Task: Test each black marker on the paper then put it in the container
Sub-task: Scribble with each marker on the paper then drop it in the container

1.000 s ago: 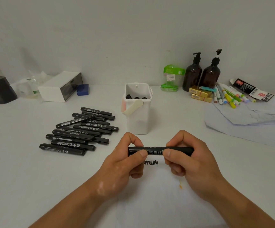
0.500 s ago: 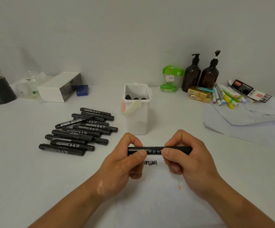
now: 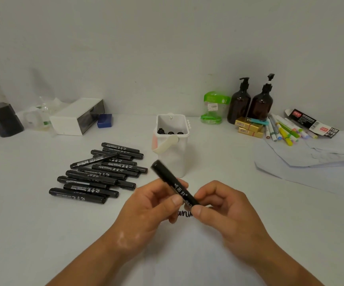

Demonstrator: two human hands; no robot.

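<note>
Item 1, far left: loose markers (image 3: 97, 174), black, lying in a heap on the tabletop (image 3: 33, 234), judged untested.

Item 2: left hand (image 3: 150, 205). My grip pinches the held marker (image 3: 173, 182) at mid-barrel, thumb on the near side.

Item 3: held marker, tilted, far end raised toward the container (image 3: 172, 157), near end low over the paper (image 3: 187, 248). A scribble (image 3: 184, 214) lies just beneath, so I judge the test done. I cannot tell which end bears the cap.

Item 4: container, white and open-topped, with a few dark marker ends inside. Its handle (image 3: 165, 144) hangs across the near-left rim.

Item 5: right hand (image 3: 224, 209). My grip pinches the marker's near end between thumb and forefinger.

Handling note: press the cap firm, release one grip, lift clear of the handle, and lower the marker upright beside those already stored.
</note>
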